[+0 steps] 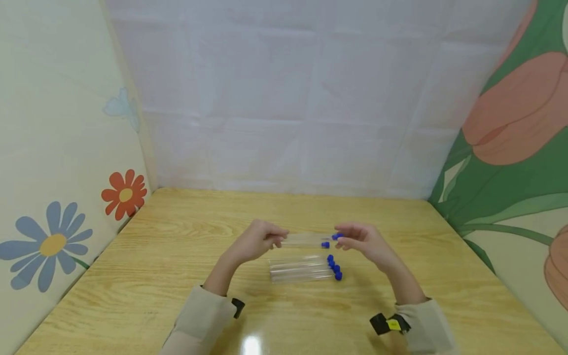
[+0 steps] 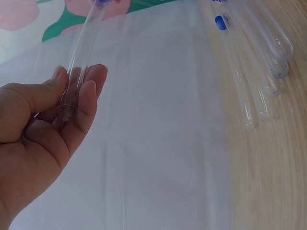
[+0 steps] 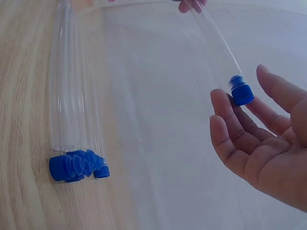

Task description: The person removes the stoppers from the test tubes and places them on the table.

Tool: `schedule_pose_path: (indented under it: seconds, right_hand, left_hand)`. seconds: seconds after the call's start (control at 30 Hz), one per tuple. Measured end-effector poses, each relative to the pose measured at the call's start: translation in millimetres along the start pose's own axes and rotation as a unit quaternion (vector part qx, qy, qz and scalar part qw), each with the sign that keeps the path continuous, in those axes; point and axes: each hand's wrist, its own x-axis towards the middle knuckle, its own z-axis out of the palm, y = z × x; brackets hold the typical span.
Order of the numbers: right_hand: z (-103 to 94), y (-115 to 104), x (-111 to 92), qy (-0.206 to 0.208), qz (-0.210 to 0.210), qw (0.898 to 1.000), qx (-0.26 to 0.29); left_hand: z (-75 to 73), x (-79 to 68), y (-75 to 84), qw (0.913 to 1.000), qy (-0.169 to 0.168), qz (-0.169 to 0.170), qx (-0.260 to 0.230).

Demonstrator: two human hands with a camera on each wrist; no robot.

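My left hand point(image 1: 261, 239) pinches a clear test tube point(image 2: 80, 52) near one end, between thumb and fingers. The tube reaches across toward my right hand point(image 1: 366, 242), with a blue ribbed stopper point(image 3: 241, 91) at its far end. Around that stopper the right hand's fingers are spread and loosely bent. In the right wrist view the thumb stands apart from the stopper, while the other fingers lie close beside and below it. Below the hands, several clear test tubes point(image 1: 299, 270) with blue stoppers point(image 3: 60, 167) lie side by side on the table.
One more blue stopper point(image 1: 325, 245) shows just behind the row of tubes, at a tube's end. The wooden table point(image 1: 177, 276) meets a white cloth backdrop point(image 1: 266, 98) behind and flower-printed panels point(image 1: 53, 148) at the sides.
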Motion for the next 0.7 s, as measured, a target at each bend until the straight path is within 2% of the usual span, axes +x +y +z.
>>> schedule_pose_path:
  seconds: [0.13,0.23,0.43,0.7]
  right_hand:
    - [-0.2,-1,-2,-0.021,-0.014,1.000,0.009]
    - [-0.6,-1,-3,-0.020,-0.011,1.000,0.008]
    - [-0.7,-1,-4,0.013,-0.002,1.000,-0.006]
    - [1.2,-2,-7,0.055,-0.033,0.998,-0.013]
  left_hand:
    - [-0.5,-1.3,2.9,1.0000,0.002,-0.001,-0.009]
    - [-0.3,-2.1,4.9,0.9998,0.006,0.000,-0.021]
    - [0.5,-2.8,9.3,0.9997,0.011,0.009,-0.022]
    - [1.9,-2.7,14.5,0.9996,0.017,0.007,-0.023]
